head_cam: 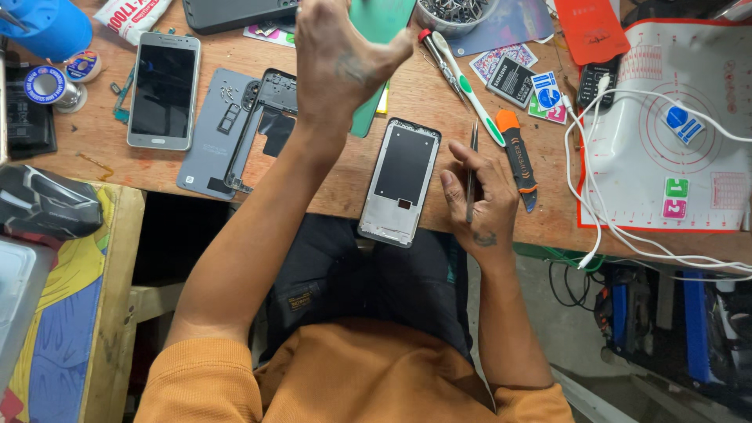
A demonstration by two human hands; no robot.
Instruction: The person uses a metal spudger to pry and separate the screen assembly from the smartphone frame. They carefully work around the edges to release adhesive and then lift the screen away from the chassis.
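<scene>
Phone-repair workshop: wooden bench (337, 192) bearing an opened phone frame (399, 182), detached back cover (213, 133), screwdrivers (462, 78), solder spool (48, 86) and red work mat (666, 125).

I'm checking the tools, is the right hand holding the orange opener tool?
No, the right hand grips thin metal tweezers upright, while the orange opener tool lies untouched on the wooden table beside it.

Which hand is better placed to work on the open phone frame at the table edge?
Probably the right hand: it holds tweezers in its grip, just beside the phone frame. The left hand is raised farther back over the desk, near a green sheet.
</scene>
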